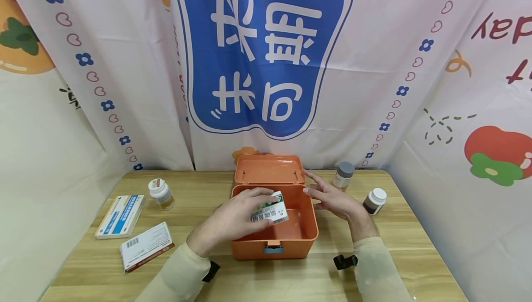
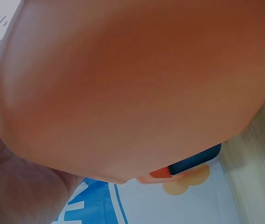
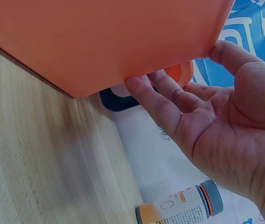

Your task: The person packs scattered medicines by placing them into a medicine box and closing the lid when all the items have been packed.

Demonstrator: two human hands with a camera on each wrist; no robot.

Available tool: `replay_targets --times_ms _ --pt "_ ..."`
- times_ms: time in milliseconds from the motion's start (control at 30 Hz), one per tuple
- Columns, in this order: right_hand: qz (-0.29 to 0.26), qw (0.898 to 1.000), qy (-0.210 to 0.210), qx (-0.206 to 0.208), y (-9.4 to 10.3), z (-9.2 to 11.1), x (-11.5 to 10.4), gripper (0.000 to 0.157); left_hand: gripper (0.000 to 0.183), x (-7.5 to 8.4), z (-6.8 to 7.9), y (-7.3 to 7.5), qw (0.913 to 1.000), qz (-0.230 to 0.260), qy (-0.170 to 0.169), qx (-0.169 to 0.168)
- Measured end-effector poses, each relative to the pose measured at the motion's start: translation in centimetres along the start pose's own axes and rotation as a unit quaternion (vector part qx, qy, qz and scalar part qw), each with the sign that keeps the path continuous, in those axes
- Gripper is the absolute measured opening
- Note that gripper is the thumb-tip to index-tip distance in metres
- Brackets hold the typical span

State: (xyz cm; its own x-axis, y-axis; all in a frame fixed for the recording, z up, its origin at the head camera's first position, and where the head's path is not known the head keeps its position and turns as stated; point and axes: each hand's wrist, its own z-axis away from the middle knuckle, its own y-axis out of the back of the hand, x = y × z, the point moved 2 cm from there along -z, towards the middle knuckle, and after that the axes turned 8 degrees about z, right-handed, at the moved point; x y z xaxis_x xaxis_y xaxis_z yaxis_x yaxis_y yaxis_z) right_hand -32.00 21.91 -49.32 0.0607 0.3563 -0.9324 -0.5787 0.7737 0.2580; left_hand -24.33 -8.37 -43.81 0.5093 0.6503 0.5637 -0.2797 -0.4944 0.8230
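Note:
An orange storage box stands on the wooden table with its lid raised at the back. My left hand pinches a small white-and-green medicine box over the storage box's opening, tilted, its lower part hidden by the fingers. In the left wrist view the storage box's wall fills most of the picture, so the held box is out of sight. My right hand, fingers mostly straight, touches the storage box's right side; the right wrist view shows the thumb at the rim.
Behind my right hand stands a grey-capped bottle, with a white-capped dark bottle farther right. On the left are a white-capped bottle, a blue-and-white medicine box and a white-and-brown one. A printed curtain hangs behind the table.

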Motion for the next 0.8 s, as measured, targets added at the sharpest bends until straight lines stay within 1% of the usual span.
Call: replay_targets --times_ms 100,300,567,667,800 --pt "0.0 1.0 -0.001 0.0 0.0 0.0 0.0 0.078 0.057 -0.1 -0.1 -0.2 0.9998 0.001 0.005 -0.018" --pt "0.001 1.0 -0.003 0.0 0.0 0.0 0.1 0.078 0.053 -0.4 -0.2 -0.5 0.9989 0.001 0.006 -0.046" --pt "0.001 1.0 -0.002 -0.001 0.0 0.0 -0.1 0.078 0.051 -0.5 -0.5 -0.7 0.9962 -0.03 -0.001 -0.081" --pt "0.0 1.0 0.0 -0.003 0.0 0.0 0.0 0.078 0.047 -0.4 -0.6 -0.9 0.9947 -0.039 -0.007 -0.095" --pt "-0.003 1.0 -0.001 -0.003 0.1 0.0 0.1 0.078 0.043 -0.3 -0.8 -1.1 0.9915 -0.06 -0.024 -0.113"
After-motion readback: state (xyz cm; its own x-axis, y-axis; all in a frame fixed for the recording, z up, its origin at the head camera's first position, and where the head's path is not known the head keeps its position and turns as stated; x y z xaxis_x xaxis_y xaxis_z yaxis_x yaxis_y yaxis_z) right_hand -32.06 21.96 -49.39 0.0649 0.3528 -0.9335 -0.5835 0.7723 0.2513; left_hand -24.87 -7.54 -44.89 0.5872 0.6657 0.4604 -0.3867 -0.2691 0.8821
